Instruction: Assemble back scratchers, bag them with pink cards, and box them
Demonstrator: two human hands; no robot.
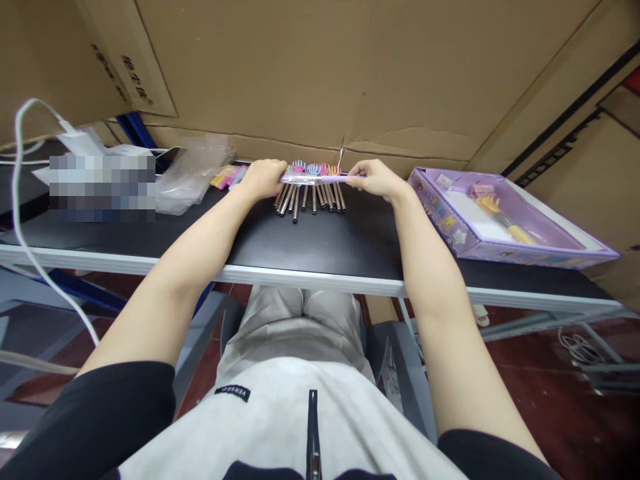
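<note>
Stretched level between both hands is a back scratcher with a purple handle [333,179], its left part covered by a shiny clear plastic sleeve [303,179]. My left hand [267,178] is closed around the sleeved end and hides its tip. At the other end, my right hand [373,179] pinches the handle between thumb and fingers. Just beyond and below it lie several metal rods [295,203] with pink, blue and orange claw heads [314,169], fanned out on the black table [320,243]. Beside my left hand are several coloured handles [227,177], yellow, pink and blue.
A purple open box [463,227] on the right holds a yellow back scratcher [505,220]. Crumpled clear plastic bags [193,177] lie to the left, near a white cable [20,180] and a blurred-out patch. Cardboard [300,73] walls the table's back.
</note>
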